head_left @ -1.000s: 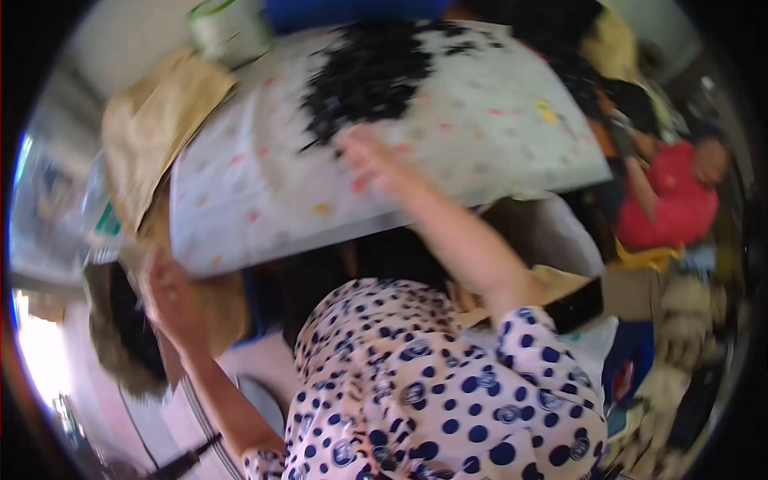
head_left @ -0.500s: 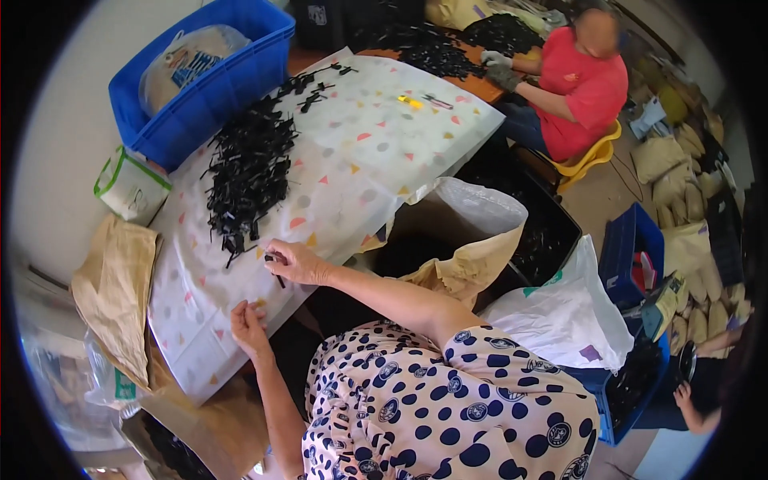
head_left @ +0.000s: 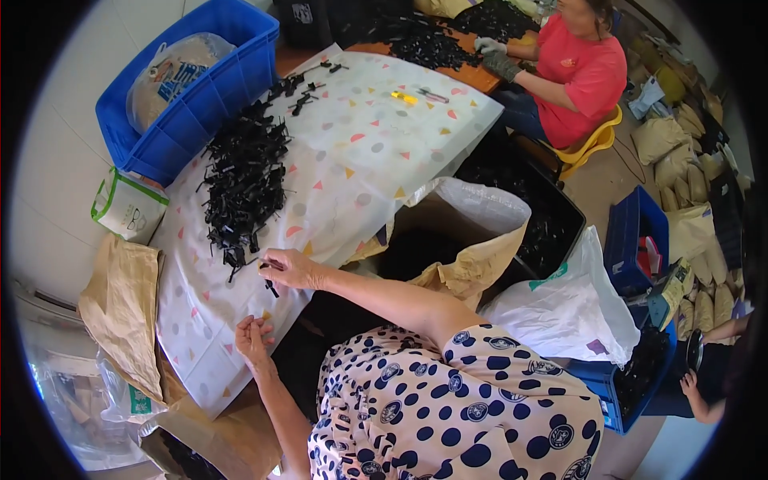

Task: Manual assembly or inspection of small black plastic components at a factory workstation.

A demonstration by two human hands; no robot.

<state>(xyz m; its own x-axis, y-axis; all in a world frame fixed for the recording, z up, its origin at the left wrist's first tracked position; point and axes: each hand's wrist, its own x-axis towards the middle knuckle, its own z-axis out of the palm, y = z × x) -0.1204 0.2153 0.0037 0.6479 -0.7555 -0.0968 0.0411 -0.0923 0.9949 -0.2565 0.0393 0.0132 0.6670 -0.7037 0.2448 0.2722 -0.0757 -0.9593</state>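
Note:
Between the thumb and fingers of my right hand (head_left: 294, 270) is a small black plastic part (head_left: 272, 288), one end hanging down over the table's near edge. Just in front of that hand begins a long heap of similar black parts (head_left: 246, 172), which runs away across the patterned white tablecloth (head_left: 352, 120). My left hand (head_left: 253, 340) is nearer to me, above the cloth, its fingers curled and pinched together. Whatever those fingers hold, if anything, is too small to make out. The two hands are apart.
A blue crate (head_left: 192, 104) with a plastic bag inside stands at the far left. Right of my forearm an opened paper sack (head_left: 488, 240) gapes beside a white sack (head_left: 568, 312). A co-worker in red (head_left: 572, 72) sits across. Yellow and pink tools (head_left: 404, 98) lie on the cloth.
The view has shifted slightly. My right hand still holds the black part, which is turned a little. My left fingers have drawn closer together. The co-worker's head has lifted.

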